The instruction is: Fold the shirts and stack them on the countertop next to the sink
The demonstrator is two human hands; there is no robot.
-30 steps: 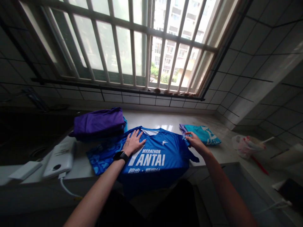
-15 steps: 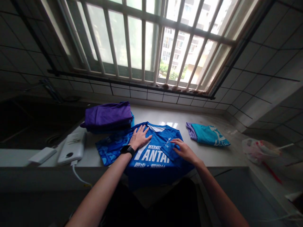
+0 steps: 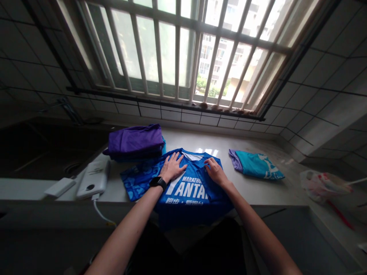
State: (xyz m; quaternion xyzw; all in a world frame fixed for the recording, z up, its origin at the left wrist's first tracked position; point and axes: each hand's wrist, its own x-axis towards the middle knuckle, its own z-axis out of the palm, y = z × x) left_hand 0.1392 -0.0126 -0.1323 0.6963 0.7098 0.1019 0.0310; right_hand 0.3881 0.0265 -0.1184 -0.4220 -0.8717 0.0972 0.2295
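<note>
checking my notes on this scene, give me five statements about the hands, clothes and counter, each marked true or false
1. The left hand lies spread on the blue shirt. True.
2. The teal garment lies to the right of the blue shirt. True.
3. The right hand touches the teal garment. False: it is at the blue shirt.
4. The purple cloth lies right of the blue shirt. False: it lies to the back left.
5. The blue shirt hangs over the near edge of the counter. True.

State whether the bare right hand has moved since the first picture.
Yes: the bare right hand has moved left, away from the folded teal and lilac cloth, over the blue shirt with white lettering.
</note>
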